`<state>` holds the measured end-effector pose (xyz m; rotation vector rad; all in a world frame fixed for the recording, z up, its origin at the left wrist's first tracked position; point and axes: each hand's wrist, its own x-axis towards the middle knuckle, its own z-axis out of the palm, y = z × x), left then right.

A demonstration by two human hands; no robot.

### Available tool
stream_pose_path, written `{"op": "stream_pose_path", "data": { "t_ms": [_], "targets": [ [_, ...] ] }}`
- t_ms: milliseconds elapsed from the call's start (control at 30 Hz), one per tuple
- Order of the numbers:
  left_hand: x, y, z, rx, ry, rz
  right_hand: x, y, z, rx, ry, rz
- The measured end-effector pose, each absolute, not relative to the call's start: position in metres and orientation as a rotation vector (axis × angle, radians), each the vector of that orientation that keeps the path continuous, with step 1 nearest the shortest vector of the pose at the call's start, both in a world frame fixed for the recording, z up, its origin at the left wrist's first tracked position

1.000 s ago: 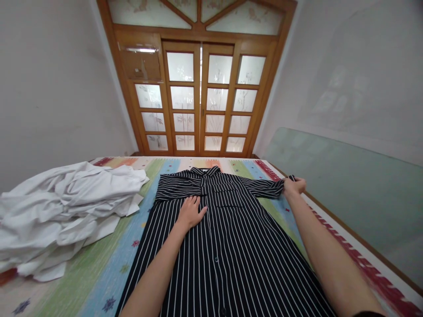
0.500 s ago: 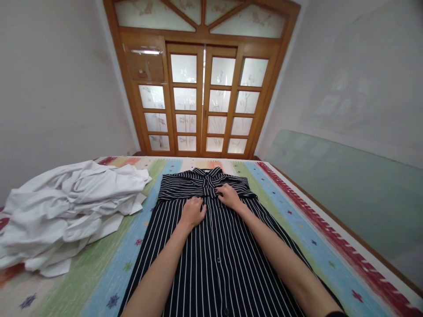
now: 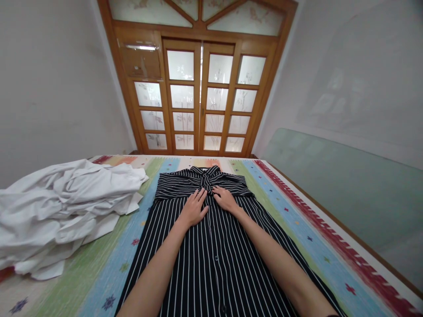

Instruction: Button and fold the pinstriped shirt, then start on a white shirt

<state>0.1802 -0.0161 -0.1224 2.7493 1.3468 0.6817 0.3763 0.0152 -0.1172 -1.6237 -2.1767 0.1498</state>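
Observation:
A black shirt with white stripes lies front up, its collar pointing away from me. Its sleeves are folded across the chest, with the stripes there running crosswise. My left hand rests flat on the shirt just left of the button line, fingers stretched out onto the lower edge of the folded sleeves. On the other side of the button line, my right hand lies on the same folded part with its fingers extended. Both palms face down, touching the cloth without gripping it.
A heap of white cloth garments lies to the left on the patterned, colourful bedspread. A pale green panel runs along the right side. Wooden doors with glass panes stand beyond the far edge.
My left hand has slid forward and its fingers have straightened. My right hand has flattened and shifted slightly toward me. The view has turned a little; the shirt stays put.

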Motion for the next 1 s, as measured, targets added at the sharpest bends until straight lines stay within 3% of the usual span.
{"op": "stream_pose_path", "data": {
  "t_ms": [267,467,700,1000],
  "targets": [
    [0.181,-0.013,-0.127,2.524,1.777,0.540,0.403,0.009,-0.118,-1.999,-2.087,0.054],
    [0.180,-0.015,-0.127,2.543,1.780,0.479,0.404,0.005,-0.117,-2.103,-2.129,0.120],
    [0.186,-0.031,-0.114,2.713,1.763,0.658,0.396,0.008,-0.115,-2.162,-2.049,0.157],
    [0.186,-0.034,-0.113,2.646,1.618,0.768,0.389,0.001,-0.121,-2.066,-1.998,-0.010]
  ]
}}
